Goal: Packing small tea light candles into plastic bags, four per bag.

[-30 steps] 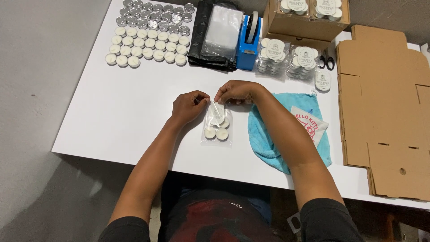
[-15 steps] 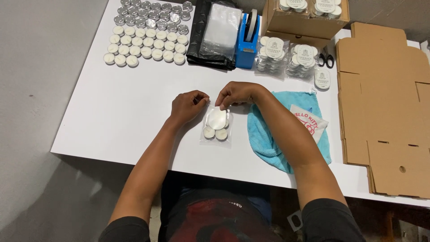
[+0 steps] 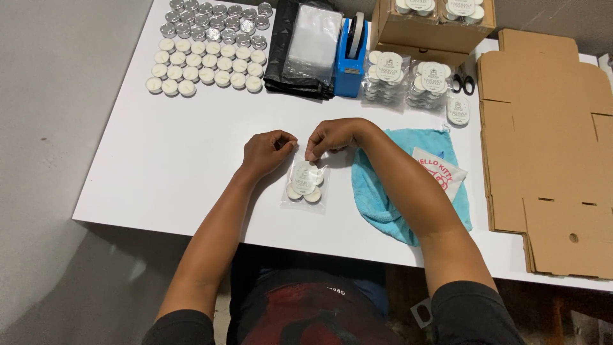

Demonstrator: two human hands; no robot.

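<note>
Two forearms reach up from the near table [image 3: 159, 166] edge, both hands meeting mid-table. Left hand [image 3: 265, 152] curled nearly closed, fingertips pinched at the top left corner of a small clear bag of tealights [image 3: 304, 185]. Right hand [image 3: 332, 135] likewise curled, thumb and fingers pinching the bag's top right edge. Bag lies flat on the white table just below the hands, a round white label on top, pale candles showing under it. Just right of the bag, under the right forearm, a light blue cloth [image 3: 383, 198] with a white printed pouch [image 3: 440, 172] on it. Far right, flattened cardboard boxes [image 3: 549, 153] stacked at the table end. Farther back: loose tealights [image 3: 204, 64] in rows at left, silver cups behind white ones; a black-edged stack of clear bags [image 3: 310, 45]; a blue tape dispenser [image 3: 352, 54]; finished bagged packs [image 3: 408, 80] beside it; scissors [image 3: 464, 80]; an open carton [image 3: 434, 25] holding more packs at the back edge.
</note>
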